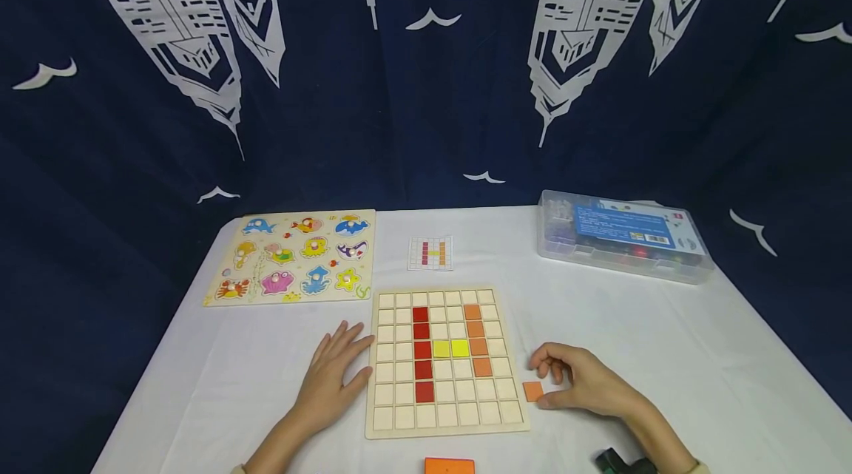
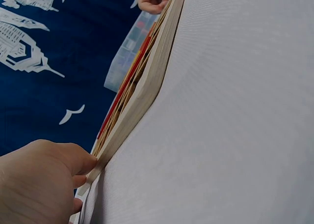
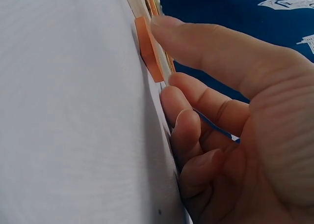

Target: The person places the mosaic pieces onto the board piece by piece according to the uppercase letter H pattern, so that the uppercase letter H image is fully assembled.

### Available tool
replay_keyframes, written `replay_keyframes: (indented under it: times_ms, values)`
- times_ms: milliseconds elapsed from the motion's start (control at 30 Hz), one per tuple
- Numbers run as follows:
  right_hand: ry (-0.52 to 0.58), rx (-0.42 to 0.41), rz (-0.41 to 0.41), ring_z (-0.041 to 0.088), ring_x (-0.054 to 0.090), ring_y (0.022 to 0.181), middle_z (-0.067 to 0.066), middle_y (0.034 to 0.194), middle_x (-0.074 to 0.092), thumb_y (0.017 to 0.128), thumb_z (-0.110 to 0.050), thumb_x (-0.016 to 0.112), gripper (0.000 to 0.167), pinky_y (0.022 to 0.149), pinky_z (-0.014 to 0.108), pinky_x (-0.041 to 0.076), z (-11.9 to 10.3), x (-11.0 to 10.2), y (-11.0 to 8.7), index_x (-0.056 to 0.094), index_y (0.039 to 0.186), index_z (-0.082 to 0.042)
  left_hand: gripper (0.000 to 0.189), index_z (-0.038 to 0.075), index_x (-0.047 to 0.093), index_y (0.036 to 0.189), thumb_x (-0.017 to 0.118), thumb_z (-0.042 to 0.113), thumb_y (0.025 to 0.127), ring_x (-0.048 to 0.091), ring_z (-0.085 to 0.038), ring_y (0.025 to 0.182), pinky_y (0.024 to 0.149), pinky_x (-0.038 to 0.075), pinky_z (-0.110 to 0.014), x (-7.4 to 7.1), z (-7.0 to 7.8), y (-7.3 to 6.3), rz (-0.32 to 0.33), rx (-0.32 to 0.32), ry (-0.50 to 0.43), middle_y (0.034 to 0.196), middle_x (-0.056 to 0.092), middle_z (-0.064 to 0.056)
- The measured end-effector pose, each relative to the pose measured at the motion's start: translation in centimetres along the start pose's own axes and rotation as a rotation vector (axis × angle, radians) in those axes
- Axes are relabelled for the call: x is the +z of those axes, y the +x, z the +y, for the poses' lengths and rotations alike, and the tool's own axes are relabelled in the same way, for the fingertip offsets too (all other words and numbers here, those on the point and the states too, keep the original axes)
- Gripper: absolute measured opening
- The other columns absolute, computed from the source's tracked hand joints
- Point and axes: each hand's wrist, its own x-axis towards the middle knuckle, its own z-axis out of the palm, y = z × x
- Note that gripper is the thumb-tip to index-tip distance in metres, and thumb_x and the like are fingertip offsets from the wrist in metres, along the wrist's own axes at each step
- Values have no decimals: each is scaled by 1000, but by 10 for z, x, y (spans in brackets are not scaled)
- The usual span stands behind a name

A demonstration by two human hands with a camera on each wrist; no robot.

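Observation:
In the head view a wooden grid board [image 1: 404, 416] lies mid-table, with a column of red tiles [image 1: 423, 350], two yellow tiles [image 1: 450, 348] and a column of orange tiles [image 1: 477, 341] in its cells. My left hand [image 1: 333, 376] rests at the board's left edge, fingers spread, with the thumb against the rim in the left wrist view. Right of the board is a loose orange tile [image 1: 532, 391]. My right hand [image 1: 586, 379] is over it, thumb tip at the tile's corner and the other fingers bent beyond it. No firm grip on the tile shows.
Behind the board lies a small pattern card [image 1: 430, 254]. A sea-animal peg puzzle [image 1: 293, 258] sits at the back left, a clear plastic case [image 1: 622, 235] at the back right. An orange block [image 1: 450, 466] is at the near edge, and a dark object [image 1: 622, 462] lies near my right forearm.

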Motion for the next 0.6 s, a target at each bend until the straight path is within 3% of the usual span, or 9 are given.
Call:
replay_keyframes:
  times_ms: [600]
  values:
    - [-40, -51, -3, 13, 50, 70, -2, 86, 60, 73, -27, 86, 37, 58, 25, 42, -1, -1, 1, 64, 100, -15, 47, 12, 61, 131, 69, 19, 86, 32, -38, 145, 119, 16, -57, 1, -1, 1, 3, 9, -5, 148, 49, -12]
